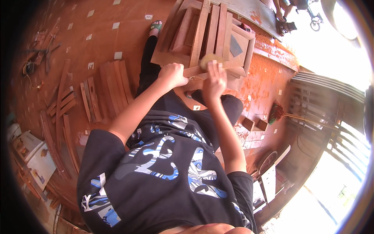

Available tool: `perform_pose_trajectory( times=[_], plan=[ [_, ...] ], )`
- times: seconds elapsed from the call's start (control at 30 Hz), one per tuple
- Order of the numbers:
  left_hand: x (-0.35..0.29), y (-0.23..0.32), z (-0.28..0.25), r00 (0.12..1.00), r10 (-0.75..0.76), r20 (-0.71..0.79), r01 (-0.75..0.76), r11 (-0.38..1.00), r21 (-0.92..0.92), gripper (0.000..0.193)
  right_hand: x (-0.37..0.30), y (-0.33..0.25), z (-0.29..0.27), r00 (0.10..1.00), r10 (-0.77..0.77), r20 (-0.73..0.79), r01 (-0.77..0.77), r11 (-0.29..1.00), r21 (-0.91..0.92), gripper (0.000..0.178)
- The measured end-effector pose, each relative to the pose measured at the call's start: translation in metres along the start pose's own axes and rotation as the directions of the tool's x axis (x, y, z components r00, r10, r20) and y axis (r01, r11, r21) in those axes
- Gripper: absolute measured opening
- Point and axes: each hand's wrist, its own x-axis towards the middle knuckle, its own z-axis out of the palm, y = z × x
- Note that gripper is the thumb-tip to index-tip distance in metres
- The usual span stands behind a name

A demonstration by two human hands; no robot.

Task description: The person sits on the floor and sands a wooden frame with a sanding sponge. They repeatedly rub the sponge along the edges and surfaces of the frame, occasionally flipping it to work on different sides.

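Note:
My left hand [174, 74] is closed around the left end of a short reddish wooden strip [191, 71] at the near edge of the work surface. My right hand [215, 82] presses a round tan pad [210, 59], like a sanding disc, against the strip's right part. Its fingers lie over the pad and are smeared by motion. Just beyond my hands, several long wooden strips [212, 31] lie side by side on wooden panelled pieces [181, 33]. To their right rests a dark grey flat sheet [235, 46].
Loose wooden boards [113, 84] lie on the dusty red floor at left. A small red object [245, 27] sits at the stack's far right corner. A broom [277, 112] and two small wooden blocks [254, 124] are at right. Another person's hand [279, 15] shows at top right.

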Motion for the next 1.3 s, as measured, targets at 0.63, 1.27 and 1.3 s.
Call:
perform_pose_trajectory(
  times=[0.63, 1.27, 1.3],
  plan=[
    [0.005, -0.004, 0.000, 0.998, -0.016, 0.053, 0.023, 0.991, -0.133, 0.048, -0.002, 0.012, -0.025, 0.965, -0.254, 0.060, 0.228, 0.933, 0.278, 0.038],
    [0.003, 0.004, -0.018, 0.994, -0.041, 0.103, 0.052, 0.993, -0.110, 0.045, 0.046, 0.077, -0.026, 0.997, 0.079, -0.011, -0.078, 0.996, 0.050, 0.034],
    [0.004, 0.001, -0.019, 0.992, -0.055, 0.113, 0.064, 0.995, -0.081, 0.047, 0.049, 0.074, -0.027, 0.998, 0.058, 0.019, -0.058, 0.998, 0.020, 0.033]
  ],
)
